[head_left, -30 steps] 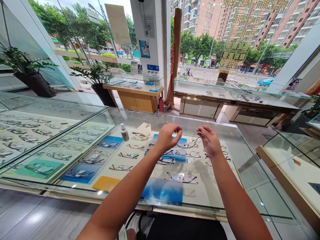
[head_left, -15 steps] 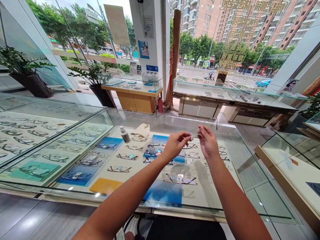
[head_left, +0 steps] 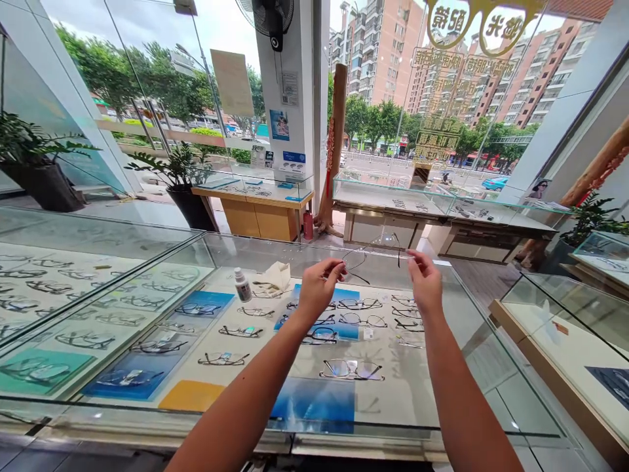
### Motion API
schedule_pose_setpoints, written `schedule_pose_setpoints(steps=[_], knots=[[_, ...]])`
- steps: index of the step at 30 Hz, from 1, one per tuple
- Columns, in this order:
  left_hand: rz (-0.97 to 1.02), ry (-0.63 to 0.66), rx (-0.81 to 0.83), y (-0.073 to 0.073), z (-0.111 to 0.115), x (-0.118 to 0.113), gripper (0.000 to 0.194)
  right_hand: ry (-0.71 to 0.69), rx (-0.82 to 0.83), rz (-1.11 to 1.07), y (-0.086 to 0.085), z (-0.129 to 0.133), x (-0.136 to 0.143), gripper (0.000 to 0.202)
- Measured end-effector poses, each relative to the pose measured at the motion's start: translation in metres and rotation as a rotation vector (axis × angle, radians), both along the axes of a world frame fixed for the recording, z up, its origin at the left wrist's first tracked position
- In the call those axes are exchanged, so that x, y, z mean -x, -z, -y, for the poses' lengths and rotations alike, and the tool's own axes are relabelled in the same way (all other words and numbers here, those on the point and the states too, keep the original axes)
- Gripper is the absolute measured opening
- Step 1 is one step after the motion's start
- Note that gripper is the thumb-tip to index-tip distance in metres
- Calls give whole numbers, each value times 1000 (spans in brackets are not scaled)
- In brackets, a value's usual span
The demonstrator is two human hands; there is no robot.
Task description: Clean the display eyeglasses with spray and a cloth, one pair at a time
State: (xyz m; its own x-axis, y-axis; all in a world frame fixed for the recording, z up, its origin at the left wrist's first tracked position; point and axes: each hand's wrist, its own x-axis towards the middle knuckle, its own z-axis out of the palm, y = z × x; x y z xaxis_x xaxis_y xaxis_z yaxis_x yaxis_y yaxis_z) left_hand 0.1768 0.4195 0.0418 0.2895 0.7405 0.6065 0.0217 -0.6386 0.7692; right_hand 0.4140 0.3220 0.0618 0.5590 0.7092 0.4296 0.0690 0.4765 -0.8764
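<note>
My left hand (head_left: 320,282) pinches one side of a thin-rimmed pair of eyeglasses (head_left: 398,254), held up above the glass display case (head_left: 230,244). Both temples hang open, one on the right and one near my left fingers. Just right of the far temple is my right hand (head_left: 425,282), its fingers partly bent and apart from the frame. Under my hands, several other eyeglasses (head_left: 351,369) lie in rows on the case's pale base and blue cards.
A small white bottle (head_left: 242,286) and a cream cloth (head_left: 273,278) are on the case behind my left hand. Another glass case (head_left: 565,341) stands to the right. Farther off are low display counters (head_left: 260,216), a wooden trunk (head_left: 336,144) and potted plants (head_left: 184,177).
My right hand has let go of the eyeglasses and moved right, away from them. My left hand has moved left, carrying the eyeglasses. The view has tipped up slightly.
</note>
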Motion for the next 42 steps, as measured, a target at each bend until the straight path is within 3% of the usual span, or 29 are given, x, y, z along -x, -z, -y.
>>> schedule_pose_setpoints(steps=[3, 8, 14, 16, 19, 22, 25, 30, 35, 42], knots=[[-47, 28, -1, -4, -5, 6, 28, 176, -117, 260, -18, -3, -2, 30], [-89, 41, -33, -10, -10, 17, 29, 117, -119, 548, -40, -3, 1, 12], [1, -59, -68, -25, -21, 25, 33, -6, -57, 644, -53, -28, -5, 20], [21, -22, -39, -41, -26, 24, 34, -91, -58, 590, -56, -37, -5, 25], [23, 16, -107, -79, -28, 23, 32, -134, -109, 479, -62, -38, -3, 28], [53, 5, -212, -117, -20, 21, 30, -56, -202, 425, -72, -24, 4, 25], [111, 13, -239, -138, -8, 20, 29, 48, -294, 417, -84, -9, 15, 22], [232, 9, -218, -139, 5, 16, 26, 184, -333, 511, -95, 11, 23, 18], [233, -31, -297, -138, 25, 19, 19, 252, -363, 545, -99, 31, 26, 15], [259, -81, -407, -137, 47, 28, 12, 451, -490, 536, -106, 47, 41, 9]])
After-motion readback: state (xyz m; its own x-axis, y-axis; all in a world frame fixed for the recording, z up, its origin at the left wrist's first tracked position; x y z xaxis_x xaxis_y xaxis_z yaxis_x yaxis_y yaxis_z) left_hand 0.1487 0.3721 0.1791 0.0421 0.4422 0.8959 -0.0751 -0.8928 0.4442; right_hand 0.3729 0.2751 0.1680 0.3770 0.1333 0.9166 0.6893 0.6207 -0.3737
